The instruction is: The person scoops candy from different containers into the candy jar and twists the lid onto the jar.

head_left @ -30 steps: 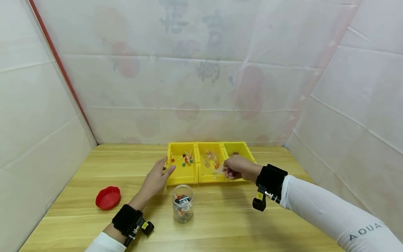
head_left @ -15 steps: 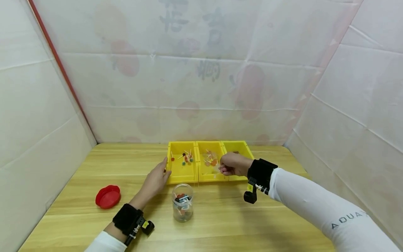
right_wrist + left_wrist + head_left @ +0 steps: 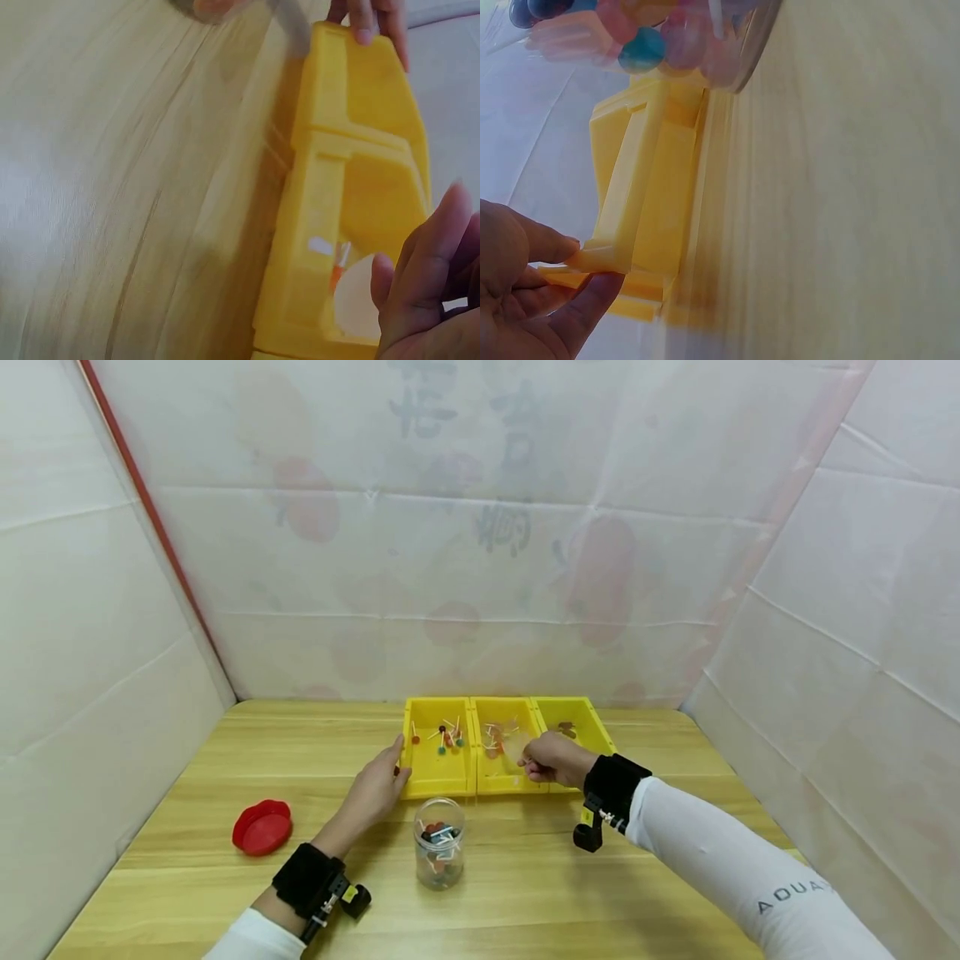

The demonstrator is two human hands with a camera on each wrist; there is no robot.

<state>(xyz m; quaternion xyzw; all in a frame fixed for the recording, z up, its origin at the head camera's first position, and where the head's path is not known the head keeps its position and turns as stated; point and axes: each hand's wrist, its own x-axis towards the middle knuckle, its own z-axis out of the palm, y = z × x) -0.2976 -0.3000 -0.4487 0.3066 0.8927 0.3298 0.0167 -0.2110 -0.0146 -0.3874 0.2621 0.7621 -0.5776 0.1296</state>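
Three joined yellow bins (image 3: 438, 775) stand at the table's far side. My left hand (image 3: 380, 779) pinches the left bin's near corner between thumb and fingers, clearest in the left wrist view. Over the middle bin, the curled fingers of my right hand (image 3: 557, 757) pinch a pale, translucent, rounded piece (image 3: 355, 301) whose exact kind is unclear. The left bin bears toy lollipops (image 3: 442, 739) with coloured balls and white sticks. Orange and pale ones (image 3: 492, 742) lie in the middle bin, partly hidden by the piece. Brown flat pieces (image 3: 567, 729) are in the right bin.
A clear jar (image 3: 439, 870), partly filled with more small lollipops, stands upright in front of the bins. Left of my left forearm lies a red scalloped lid (image 3: 262, 828). White sheeting (image 3: 465, 568) encloses the wooden table (image 3: 525, 893) at the back and sides.
My right hand has shifted left and slightly up, further over the middle bin, uncovering more of the right bin. The left hand has closed its thumb in against the left bin.
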